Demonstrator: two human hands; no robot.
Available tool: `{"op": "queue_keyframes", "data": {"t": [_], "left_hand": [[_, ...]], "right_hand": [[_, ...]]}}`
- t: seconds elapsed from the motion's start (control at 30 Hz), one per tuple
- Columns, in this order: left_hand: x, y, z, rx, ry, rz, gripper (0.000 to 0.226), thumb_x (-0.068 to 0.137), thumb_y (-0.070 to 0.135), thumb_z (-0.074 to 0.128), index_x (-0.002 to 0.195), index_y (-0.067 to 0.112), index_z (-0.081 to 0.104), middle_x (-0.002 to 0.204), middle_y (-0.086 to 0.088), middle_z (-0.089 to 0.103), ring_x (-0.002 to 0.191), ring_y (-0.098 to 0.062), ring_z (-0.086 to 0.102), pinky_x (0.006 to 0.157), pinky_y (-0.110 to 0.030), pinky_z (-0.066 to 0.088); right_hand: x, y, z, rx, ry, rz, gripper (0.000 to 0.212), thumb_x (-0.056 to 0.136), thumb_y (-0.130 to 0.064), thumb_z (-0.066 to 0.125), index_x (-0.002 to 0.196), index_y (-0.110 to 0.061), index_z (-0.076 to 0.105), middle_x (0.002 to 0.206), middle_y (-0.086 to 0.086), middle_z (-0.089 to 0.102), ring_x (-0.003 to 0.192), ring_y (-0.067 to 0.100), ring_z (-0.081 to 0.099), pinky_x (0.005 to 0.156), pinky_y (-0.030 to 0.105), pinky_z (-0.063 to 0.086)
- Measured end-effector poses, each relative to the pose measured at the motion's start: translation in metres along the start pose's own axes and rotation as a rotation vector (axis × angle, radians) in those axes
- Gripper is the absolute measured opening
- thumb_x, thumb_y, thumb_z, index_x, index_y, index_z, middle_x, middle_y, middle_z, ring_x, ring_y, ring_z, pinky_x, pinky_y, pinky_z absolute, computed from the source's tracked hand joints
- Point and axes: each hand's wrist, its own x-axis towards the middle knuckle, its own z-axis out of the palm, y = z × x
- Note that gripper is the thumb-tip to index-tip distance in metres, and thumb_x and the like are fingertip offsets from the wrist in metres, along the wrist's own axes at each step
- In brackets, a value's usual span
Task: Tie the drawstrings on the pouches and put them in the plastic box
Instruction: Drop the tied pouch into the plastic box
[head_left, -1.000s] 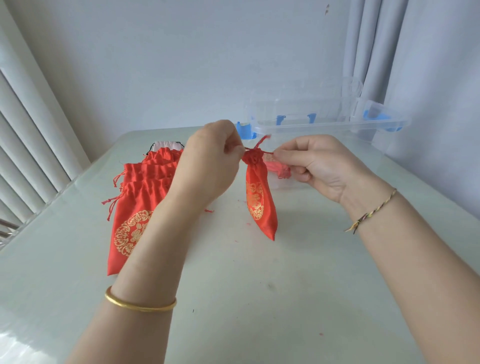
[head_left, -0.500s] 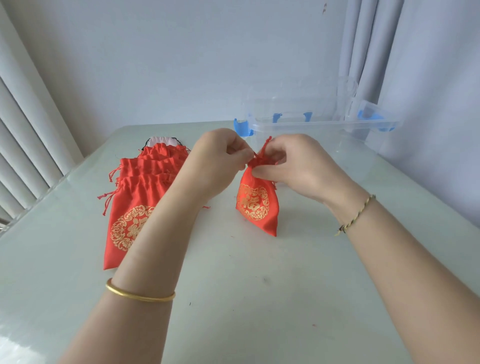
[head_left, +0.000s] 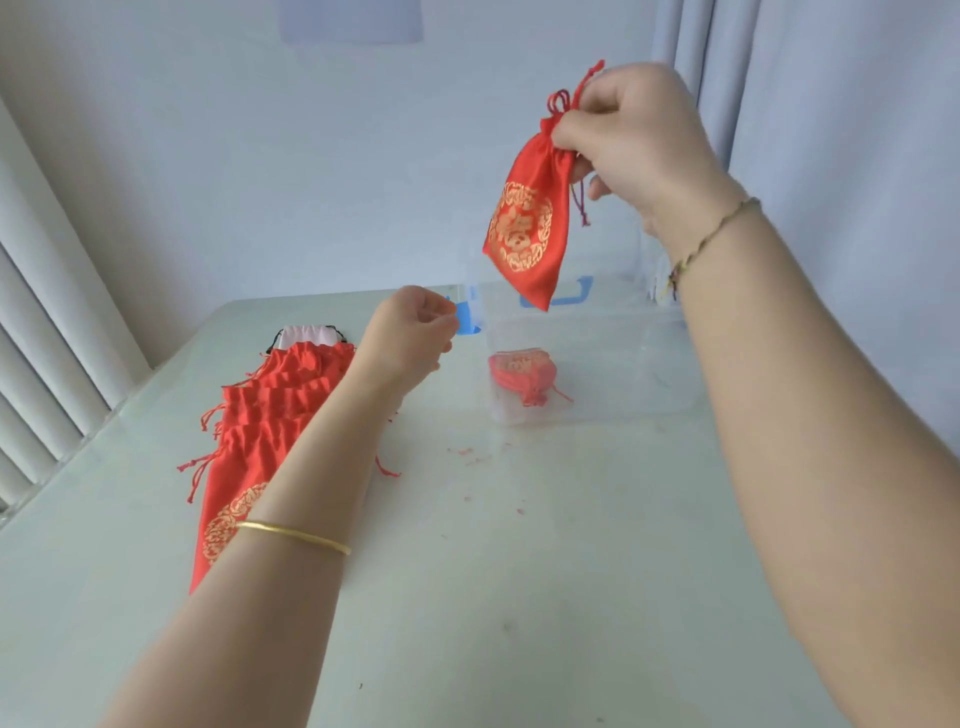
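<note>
Clearly the tying step looks finished for this one: the right hand (head_left: 634, 140) pinches the tied pouch (head_left: 530, 218) by its gathered neck, with fingers and thumb clamped just under the knot (head_left: 563, 104). The red satin body hangs free below, gold emblem facing the camera. Gripping it at the neck lets the bag dangle straight, so it can be dropped rather than stuffed. It hangs high above the clear plastic box (head_left: 649, 374), roughly over its left part, and touches neither the rim nor the walls. A loose drawstring end (head_left: 582, 202) trails down beside the palm.

The left hand (head_left: 410, 332) is well apart from the right, low over the table (head_left: 519, 571). Its fingers are loosely curled and hold nothing that can be seen. It sits just beside the far end of the stack of untied pouches (head_left: 270, 415), probably so the next one is within easy reach. Those lie flat and overlapped in a row, mouths open and strings splayed, with a white pouch (head_left: 306, 335) at the far end.

Inside the box, one finished pouch (head_left: 522, 371) already lies on the bottom near the left wall, which leaves most of the floor free. Judging from this, the task is early on, with one pouch boxed, one about to go in and several waiting. The next move would be to lower or release the bag over the opening.
</note>
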Motion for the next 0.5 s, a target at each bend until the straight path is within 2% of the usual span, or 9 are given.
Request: {"op": "queue_keyframes", "data": {"t": [0.07,0.13,0.17,0.23,0.3,0.4,0.5], "left_hand": [[0.007,-0.002,0.002,0.004,-0.007,-0.021,0.024,0.089,0.008,0.046,0.111,0.007,0.054,0.089,-0.002,0.057,0.072,-0.008,0.056,0.062,-0.023,0.047],[0.014,-0.005,0.003,0.010,-0.011,-0.035,0.025,0.090,0.008,0.045,0.113,0.007,0.054,0.091,-0.002,0.058,0.074,-0.010,0.056,0.063,-0.023,0.048],[0.017,-0.006,0.003,0.013,-0.014,-0.040,0.025,0.090,0.008,0.045,0.113,0.007,0.054,0.093,-0.004,0.059,0.076,-0.012,0.057,0.063,-0.023,0.048],[0.022,-0.010,0.003,0.019,-0.021,-0.050,0.025,0.090,0.008,0.045,0.114,0.006,0.054,0.095,-0.006,0.059,0.078,-0.013,0.057,0.063,-0.023,0.048],[0.027,-0.014,0.002,0.018,-0.019,-0.057,0.025,0.090,0.008,0.045,0.113,0.007,0.054,0.089,-0.002,0.058,0.075,-0.011,0.057,0.063,-0.023,0.048],[0.033,-0.019,0.001,0.015,-0.008,-0.061,0.023,0.090,0.008,0.046,0.111,0.007,0.055,0.082,0.002,0.056,0.074,-0.011,0.057,0.062,-0.023,0.048],[0.038,-0.023,-0.001,0.019,0.008,-0.067,0.022,0.090,0.009,0.047,0.110,0.008,0.055,0.082,0.003,0.056,0.075,-0.011,0.057,0.063,-0.024,0.048]], "right_hand": [[0.017,0.008,0.007,-0.134,-0.025,-0.035,0.027,0.076,-0.009,0.053,0.084,0.017,0.057,0.069,0.020,0.052,0.049,0.015,0.052,0.043,0.025,0.039],[0.031,0.018,0.019,-0.284,-0.162,-0.015,0.026,0.079,-0.008,0.051,0.091,0.014,0.061,0.073,0.027,0.056,0.048,0.017,0.051,0.033,0.015,0.033],[0.035,0.025,0.026,-0.356,-0.262,0.018,0.025,0.080,-0.006,0.051,0.093,0.012,0.063,0.074,0.027,0.058,0.053,0.024,0.055,0.033,0.014,0.038],[0.042,0.043,0.040,-0.484,-0.454,0.102,0.024,0.082,-0.002,0.051,0.098,0.010,0.064,0.079,0.023,0.062,0.069,0.035,0.064,0.055,0.027,0.054],[0.045,0.061,0.053,-0.541,-0.568,0.162,0.024,0.083,0.002,0.051,0.101,0.009,0.064,0.088,0.023,0.067,0.076,0.036,0.067,0.072,0.039,0.055],[0.047,0.074,0.064,-0.561,-0.587,0.124,0.025,0.082,0.004,0.049,0.100,0.002,0.067,0.098,0.020,0.069,0.076,0.031,0.067,0.079,0.037,0.055],[0.048,0.075,0.070,-0.628,-0.545,0.000,0.026,0.080,0.004,0.055,0.101,-0.004,0.069,0.091,0.013,0.068,0.064,0.020,0.058,0.077,0.032,0.054]]}}
